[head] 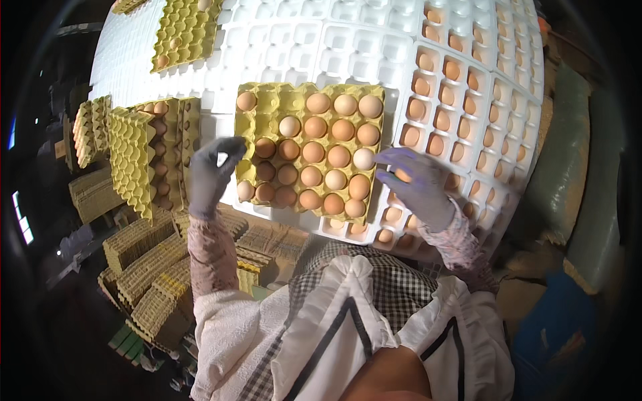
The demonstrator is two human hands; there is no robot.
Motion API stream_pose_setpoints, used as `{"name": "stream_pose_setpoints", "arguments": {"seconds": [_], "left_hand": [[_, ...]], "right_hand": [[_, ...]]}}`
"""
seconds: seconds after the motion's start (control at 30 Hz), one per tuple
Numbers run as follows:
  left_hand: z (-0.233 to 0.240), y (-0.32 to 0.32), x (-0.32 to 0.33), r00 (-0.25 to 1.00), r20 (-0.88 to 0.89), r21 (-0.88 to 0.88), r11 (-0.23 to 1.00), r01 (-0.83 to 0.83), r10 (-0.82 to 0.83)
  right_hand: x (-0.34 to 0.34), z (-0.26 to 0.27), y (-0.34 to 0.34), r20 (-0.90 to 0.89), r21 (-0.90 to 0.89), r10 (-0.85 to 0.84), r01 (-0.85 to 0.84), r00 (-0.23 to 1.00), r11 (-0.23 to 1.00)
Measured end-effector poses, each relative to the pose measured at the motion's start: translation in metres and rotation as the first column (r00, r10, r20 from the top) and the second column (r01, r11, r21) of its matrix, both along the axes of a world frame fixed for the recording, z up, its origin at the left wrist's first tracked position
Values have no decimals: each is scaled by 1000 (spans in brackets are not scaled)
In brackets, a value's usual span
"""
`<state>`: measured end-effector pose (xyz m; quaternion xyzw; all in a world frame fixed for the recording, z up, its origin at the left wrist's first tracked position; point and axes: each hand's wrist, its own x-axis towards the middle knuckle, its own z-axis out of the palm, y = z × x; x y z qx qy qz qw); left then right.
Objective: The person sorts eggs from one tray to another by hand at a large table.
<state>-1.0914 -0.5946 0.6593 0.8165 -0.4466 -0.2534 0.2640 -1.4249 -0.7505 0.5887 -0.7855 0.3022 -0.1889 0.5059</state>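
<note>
A yellow egg tray [271,103] with many brown and pale eggs lies before me on white foam trays [346,50]; several of its cups at the upper left hold no egg. At its left edge is my gloved left hand [215,168], thumb and fingers curved with a gap between them and no egg visible there. My gloved right hand [416,178] is at the tray's right edge, fingers apart, its fingertips beside a pale egg [363,159]. A brown egg [403,175] shows between its thumb and fingers; whether the hand holds it, I cannot tell.
Foam trays with eggs [446,95] extend to the right. Another yellow tray [185,35] with a few eggs lies at the upper left. An upright-tilted yellow tray [131,155] stands beside egg-filled trays on the left. Stacks of egg trays [145,265] stand at the lower left.
</note>
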Motion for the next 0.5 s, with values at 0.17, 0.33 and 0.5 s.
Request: {"name": "stream_pose_setpoints", "arguments": {"seconds": [0.17, 0.33, 0.5], "left_hand": [[-21, 75, -10, 991, 100, -13, 996, 90, -88], [-59, 112, -2, 844, 353, -32, 897, 441, -403], [-90, 127, 23, 867, 280, -215, 854, 475, -412]], "right_hand": [[35, -4, 33, -322, -388, -13, -119, 947, 914], [23, -9, 46, -85, -54, -376, 372, 923, 927], [-4, 18, 81, 20, 601, -537, 419, 843, 680]]}}
